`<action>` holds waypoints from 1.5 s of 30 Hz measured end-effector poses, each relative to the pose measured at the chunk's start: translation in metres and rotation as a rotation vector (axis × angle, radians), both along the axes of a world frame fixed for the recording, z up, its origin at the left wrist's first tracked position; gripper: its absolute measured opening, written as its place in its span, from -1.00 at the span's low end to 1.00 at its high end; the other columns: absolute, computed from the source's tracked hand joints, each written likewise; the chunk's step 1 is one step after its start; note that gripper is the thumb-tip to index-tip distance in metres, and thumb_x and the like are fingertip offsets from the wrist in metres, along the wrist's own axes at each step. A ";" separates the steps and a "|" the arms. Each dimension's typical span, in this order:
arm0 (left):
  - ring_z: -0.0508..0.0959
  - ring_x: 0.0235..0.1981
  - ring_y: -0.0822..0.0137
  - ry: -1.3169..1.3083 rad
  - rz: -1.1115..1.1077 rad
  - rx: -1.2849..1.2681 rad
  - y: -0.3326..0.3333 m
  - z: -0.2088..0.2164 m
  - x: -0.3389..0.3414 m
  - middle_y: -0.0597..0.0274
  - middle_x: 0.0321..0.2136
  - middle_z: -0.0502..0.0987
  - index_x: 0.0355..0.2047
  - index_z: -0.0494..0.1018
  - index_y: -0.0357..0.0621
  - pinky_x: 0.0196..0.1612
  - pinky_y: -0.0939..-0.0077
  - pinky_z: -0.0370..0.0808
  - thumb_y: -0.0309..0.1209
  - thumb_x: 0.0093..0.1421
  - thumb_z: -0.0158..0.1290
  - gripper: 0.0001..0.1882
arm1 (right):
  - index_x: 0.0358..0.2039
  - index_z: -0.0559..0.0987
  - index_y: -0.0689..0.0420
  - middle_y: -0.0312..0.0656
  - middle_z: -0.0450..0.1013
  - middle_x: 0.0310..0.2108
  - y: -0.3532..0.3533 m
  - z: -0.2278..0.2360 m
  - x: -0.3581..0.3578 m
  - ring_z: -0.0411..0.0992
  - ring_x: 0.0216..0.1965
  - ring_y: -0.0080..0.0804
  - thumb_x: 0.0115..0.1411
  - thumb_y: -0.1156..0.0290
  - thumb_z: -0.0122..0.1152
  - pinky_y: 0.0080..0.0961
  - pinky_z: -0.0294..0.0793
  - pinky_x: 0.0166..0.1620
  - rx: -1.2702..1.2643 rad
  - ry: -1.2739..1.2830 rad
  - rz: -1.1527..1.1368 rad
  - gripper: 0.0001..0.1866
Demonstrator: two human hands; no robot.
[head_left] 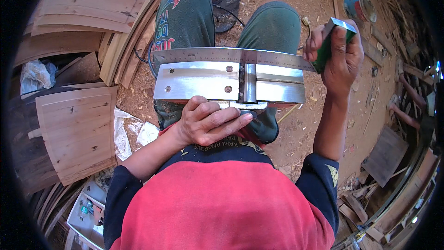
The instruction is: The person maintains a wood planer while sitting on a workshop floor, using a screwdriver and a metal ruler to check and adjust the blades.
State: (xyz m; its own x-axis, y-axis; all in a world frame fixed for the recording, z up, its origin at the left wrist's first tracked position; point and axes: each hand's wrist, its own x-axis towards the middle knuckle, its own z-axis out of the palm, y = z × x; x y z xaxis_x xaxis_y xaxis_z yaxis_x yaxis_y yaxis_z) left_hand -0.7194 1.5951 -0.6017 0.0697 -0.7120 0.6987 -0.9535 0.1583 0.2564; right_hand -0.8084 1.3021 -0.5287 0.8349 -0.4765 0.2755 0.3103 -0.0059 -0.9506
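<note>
An electric hand planer (199,81) lies sole up over my lap, its two shiny metal plates facing me. Between the plates runs the cutter drum (249,83) in its slot. My left hand (210,121) is closed on the near side of the planer's body, fingers bent around its edge. In my right hand (343,60) is the green and metal stock of a try square (329,46), gripped between thumb and fingers. The square's steel blade, with ruler marks, extends left along the far edge of the sole. Most of the planer's body is hidden beneath its plates.
Wooden panels (76,134) and stacked boards stand at the left, beside a white plastic sheet (134,134). Sandals (226,4) sit beyond my knees on shavings-strewn ground. At the right are a bucket (367,9), scrap wood and a flat board (385,155).
</note>
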 end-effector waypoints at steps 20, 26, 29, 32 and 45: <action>0.35 -0.34 0.50 0.023 0.018 -0.043 -0.005 0.002 0.001 0.62 -0.21 0.48 -0.02 0.69 0.20 -0.24 0.53 0.26 -0.27 -0.07 0.23 -0.50 | -0.15 0.30 0.12 -0.10 0.42 -0.45 0.000 -0.008 0.012 0.41 -0.51 -0.42 0.55 0.20 -0.08 -0.39 0.50 -0.40 -0.035 0.067 0.100 -0.76; 0.36 -0.33 0.50 0.024 0.019 -0.040 -0.005 0.002 0.001 0.62 -0.21 0.48 -0.01 0.69 0.20 -0.24 0.53 0.26 -0.26 -0.07 0.23 -0.49 | -0.15 0.30 0.12 -0.10 0.42 -0.44 -0.001 -0.010 0.011 0.41 -0.52 -0.41 0.54 0.19 -0.08 -0.39 0.50 -0.41 -0.034 0.059 0.099 -0.76; 0.36 -0.33 0.50 0.023 0.020 -0.041 -0.005 0.002 0.001 0.62 -0.21 0.48 -0.02 0.69 0.20 -0.23 0.53 0.26 -0.26 -0.07 0.23 -0.49 | -0.14 0.31 0.12 -0.09 0.41 -0.44 0.000 -0.010 0.011 0.41 -0.52 -0.41 0.55 0.19 -0.08 -0.39 0.50 -0.41 -0.049 0.065 0.086 -0.76; 0.36 -0.32 0.51 0.027 0.017 -0.037 -0.005 0.002 0.001 0.63 -0.20 0.49 -0.02 0.69 0.20 -0.23 0.53 0.26 -0.25 -0.06 0.25 -0.50 | -0.14 0.32 0.16 -0.12 0.46 -0.48 0.002 -0.012 0.013 0.44 -0.53 -0.49 0.53 0.23 -0.01 -0.53 0.51 -0.44 -0.029 0.013 0.062 -0.75; 0.37 -0.31 0.51 0.033 0.019 -0.034 -0.005 0.002 0.001 0.64 -0.20 0.49 -0.02 0.69 0.22 -0.22 0.54 0.27 -0.24 -0.05 0.27 -0.51 | -0.14 0.34 0.18 -0.12 0.47 -0.47 0.002 -0.013 0.011 0.43 -0.55 -0.50 0.51 0.22 0.02 -0.55 0.49 -0.45 -0.046 0.014 0.049 -0.74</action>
State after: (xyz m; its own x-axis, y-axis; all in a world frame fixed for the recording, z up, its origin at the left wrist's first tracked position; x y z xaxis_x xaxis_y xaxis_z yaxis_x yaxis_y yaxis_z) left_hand -0.7187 1.5904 -0.6001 0.1060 -0.6862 0.7197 -0.9477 0.1494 0.2821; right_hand -0.7972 1.3038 -0.5413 0.8607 -0.4224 0.2842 0.2980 -0.0346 -0.9539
